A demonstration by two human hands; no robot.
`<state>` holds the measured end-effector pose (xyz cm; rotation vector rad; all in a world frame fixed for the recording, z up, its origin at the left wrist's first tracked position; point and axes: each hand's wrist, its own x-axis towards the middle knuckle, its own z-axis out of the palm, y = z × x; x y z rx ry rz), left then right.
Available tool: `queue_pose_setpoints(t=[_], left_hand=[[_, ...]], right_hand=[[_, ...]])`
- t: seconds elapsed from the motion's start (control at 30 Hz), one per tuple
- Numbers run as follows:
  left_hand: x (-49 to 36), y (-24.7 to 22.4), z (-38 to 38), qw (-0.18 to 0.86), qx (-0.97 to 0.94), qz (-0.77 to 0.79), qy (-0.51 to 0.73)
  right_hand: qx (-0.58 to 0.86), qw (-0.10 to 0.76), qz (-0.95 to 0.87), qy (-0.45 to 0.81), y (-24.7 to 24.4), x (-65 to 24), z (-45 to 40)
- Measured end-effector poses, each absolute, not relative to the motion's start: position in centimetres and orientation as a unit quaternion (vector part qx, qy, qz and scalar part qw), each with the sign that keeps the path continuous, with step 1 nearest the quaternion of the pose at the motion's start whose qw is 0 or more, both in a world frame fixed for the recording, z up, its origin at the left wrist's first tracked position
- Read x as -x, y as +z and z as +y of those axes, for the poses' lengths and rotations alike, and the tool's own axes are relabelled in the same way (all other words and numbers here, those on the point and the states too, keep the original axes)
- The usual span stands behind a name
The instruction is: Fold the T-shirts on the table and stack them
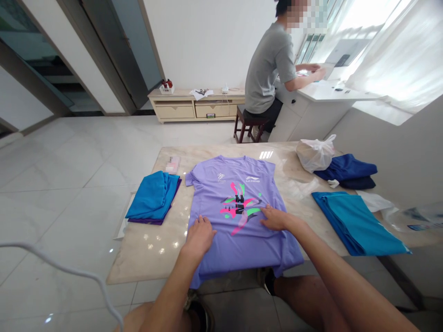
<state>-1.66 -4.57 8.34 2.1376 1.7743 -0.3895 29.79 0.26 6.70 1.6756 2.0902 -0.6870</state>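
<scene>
A purple T-shirt [221, 193] with a pink, green and black print lies spread flat, front up, on the marble table [152, 249]; its hem hangs over the near edge. My left hand [199, 236] rests palm down on the shirt's lower left part, fingers apart. My right hand [277, 217] lies flat on the shirt just right of the print, fingers pointing toward it. Neither hand grips the cloth.
A folded blue and purple pile [154, 197] lies left of the shirt. Teal cloth [356, 221] lies at right, with dark blue garments [349, 169] and a white plastic bag [314, 154] behind it. A person in a grey shirt [268, 69] sits at a far counter.
</scene>
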Motion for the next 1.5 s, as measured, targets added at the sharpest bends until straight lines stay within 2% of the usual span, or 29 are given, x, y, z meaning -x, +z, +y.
queue_pose_setpoints(t=[0.2,0.37,0.5,0.7,1.03,1.3,1.5], left_hand=[[2.6,11.9,-5.2,0.197,-0.737,0.620,-0.180],[3.2,13.0,-4.7,0.158,-0.727,0.647,-0.167],[3.5,11.6,-4.1,0.142,-0.751,0.632,-0.124],[4.1,8.0,-2.8,0.144,-0.770,0.614,-0.096],[4.5,6.8,-1.5,0.186,-0.768,0.602,-0.117],[4.3,9.9,-2.2,0.182,-0.718,0.646,-0.188],[3.5,11.5,-2.7,0.110,-0.704,0.683,-0.158]], right_hand=[[-0.597,0.224,0.706,-0.309,9.3,-30.0,-0.1],[-0.645,0.170,0.724,-0.174,9.4,-32.2,0.7],[-0.642,0.125,0.741,-0.153,7.6,-32.9,1.2],[-0.636,0.152,0.733,-0.187,4.8,-33.3,1.3],[-0.624,0.157,0.732,-0.222,5.7,-33.5,1.4],[-0.752,0.003,0.647,-0.121,5.4,-36.2,2.6],[-0.793,-0.012,0.589,-0.155,4.0,-36.8,3.1]])
